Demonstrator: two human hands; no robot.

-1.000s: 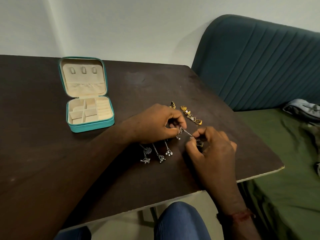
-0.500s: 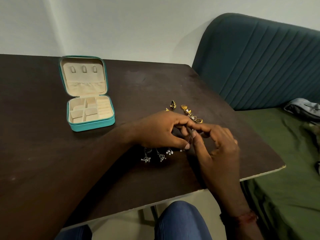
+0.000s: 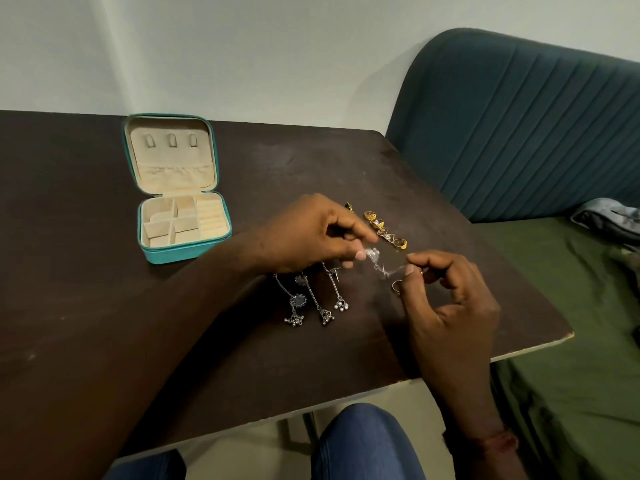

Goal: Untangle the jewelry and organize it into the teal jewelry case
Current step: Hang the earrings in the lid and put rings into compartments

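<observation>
A thin silver chain (image 3: 382, 266) is stretched between my two hands just above the dark table (image 3: 104, 306). My left hand (image 3: 311, 233) pinches its left end, my right hand (image 3: 450, 299) pinches its right end. Three silver dangle earrings (image 3: 317, 303) lie side by side below my left hand. A row of gold rings (image 3: 384, 229) lies just beyond my fingers, with a small gold piece (image 3: 349, 205) to its left. A ring (image 3: 396, 285) lies under my right thumb. The teal jewelry case (image 3: 183, 216) stands open at the left, its beige compartments showing nothing inside.
The table's near edge and right corner (image 3: 568, 336) are close to my right hand. A teal padded seat back (image 3: 519, 116) and green cushion (image 3: 571, 341) lie to the right, with folded cloth (image 3: 609, 216) on it. My knee in blue jeans (image 3: 363, 441) is below the table edge.
My hands, close together half a second ago, have drawn apart, stretching the silver chain between them. The three earrings show fully again.
</observation>
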